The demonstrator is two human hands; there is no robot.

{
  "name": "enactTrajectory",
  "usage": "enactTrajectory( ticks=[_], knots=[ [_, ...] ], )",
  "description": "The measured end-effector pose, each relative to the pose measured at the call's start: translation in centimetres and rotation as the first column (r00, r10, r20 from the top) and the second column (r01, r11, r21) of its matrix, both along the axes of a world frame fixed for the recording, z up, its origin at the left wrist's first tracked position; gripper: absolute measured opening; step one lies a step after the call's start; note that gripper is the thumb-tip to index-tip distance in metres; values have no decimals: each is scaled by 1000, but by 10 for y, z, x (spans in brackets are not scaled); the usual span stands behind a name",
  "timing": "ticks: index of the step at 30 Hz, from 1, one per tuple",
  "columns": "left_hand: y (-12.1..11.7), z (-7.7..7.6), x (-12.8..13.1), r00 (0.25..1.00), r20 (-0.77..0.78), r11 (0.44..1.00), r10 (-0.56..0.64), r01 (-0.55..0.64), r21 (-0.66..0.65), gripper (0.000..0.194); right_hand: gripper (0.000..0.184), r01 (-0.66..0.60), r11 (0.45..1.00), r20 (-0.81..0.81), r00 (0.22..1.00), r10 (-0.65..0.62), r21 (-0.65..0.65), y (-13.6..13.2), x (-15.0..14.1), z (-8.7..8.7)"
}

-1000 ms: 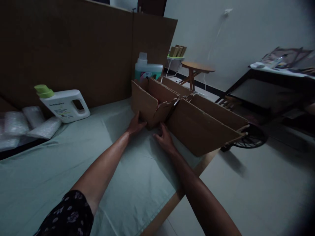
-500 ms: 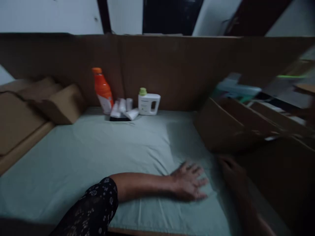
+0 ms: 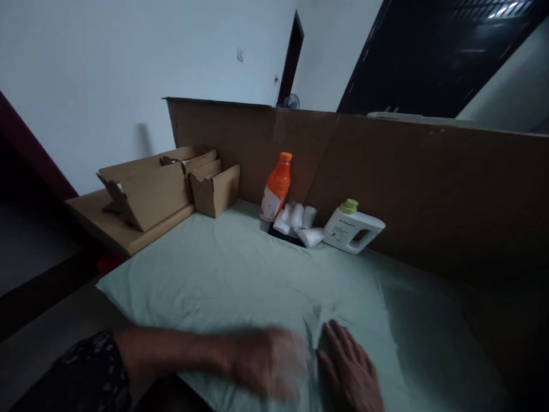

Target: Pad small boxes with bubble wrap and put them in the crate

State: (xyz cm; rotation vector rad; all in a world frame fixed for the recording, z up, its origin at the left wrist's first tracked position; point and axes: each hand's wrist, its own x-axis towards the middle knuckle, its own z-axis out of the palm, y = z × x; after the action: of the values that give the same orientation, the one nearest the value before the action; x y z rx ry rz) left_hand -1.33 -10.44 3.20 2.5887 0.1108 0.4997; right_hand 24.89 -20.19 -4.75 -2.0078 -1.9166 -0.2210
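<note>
My left hand [image 3: 272, 361] is over the near part of the pale green cloth [image 3: 223, 269], smeared by motion, so its fingers do not show clearly. Just to its right, my right hand [image 3: 351, 372] lies flat on the cloth with its fingers stretched forward and nothing in it. Creases run through the cloth between and ahead of the two hands.
At the back stand an orange bottle [image 3: 278, 182] and a white jug with a green cap [image 3: 349, 229]. Between them, several whitish rolls [image 3: 297, 217] lie on a black tray. Cardboard boxes [image 3: 156, 191] stand at left; a cardboard wall [image 3: 386, 166] runs behind.
The view has swung to the left. My right hand has come away from the box side at the right and now rests flat on the cloth beside my left hand, which is moving.
</note>
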Motion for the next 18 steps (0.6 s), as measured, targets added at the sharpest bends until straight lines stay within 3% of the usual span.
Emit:
enactTrajectory(
  ticks=[1,2,3,4,6,7,9,11,14,16,18],
  knots=[
    [33,14,-18,985,68,987,162,-161,-9,36,58,-65,998,19,998,65,-12,17,-27,4],
    [69,30,-35,885,167,900,434,-433,-47,38,57,-129,991,32,991,130,-27,33,-51,8],
    [107,47,-52,728,259,766,634,-639,-77,43,56,-184,982,39,982,186,-48,47,-72,13],
    [144,65,-69,571,341,634,747,-766,-104,49,55,-226,972,43,972,229,-68,59,-88,17],
    [213,96,-97,333,457,439,825,-886,-147,60,54,-275,956,41,959,281,-103,76,-110,23],
    [242,107,-109,253,482,366,839,-918,-154,63,55,-286,952,37,956,291,-113,82,-116,25],
    [286,118,-125,172,464,263,869,-954,-140,57,55,-299,946,24,952,304,-125,87,-120,29],
    [312,116,-133,153,413,222,898,-967,-124,42,56,-307,943,11,950,311,-129,87,-120,31],
    [322,105,-135,181,373,242,910,-962,-125,25,56,-301,944,8,952,305,-133,84,-119,33],
    [309,100,-138,221,377,286,899,-950,-124,17,54,-295,947,5,955,298,-128,84,-118,33],
    [277,97,-147,296,414,368,861,-924,-105,6,52,-297,948,-17,955,297,-117,83,-117,33]
  ],
)
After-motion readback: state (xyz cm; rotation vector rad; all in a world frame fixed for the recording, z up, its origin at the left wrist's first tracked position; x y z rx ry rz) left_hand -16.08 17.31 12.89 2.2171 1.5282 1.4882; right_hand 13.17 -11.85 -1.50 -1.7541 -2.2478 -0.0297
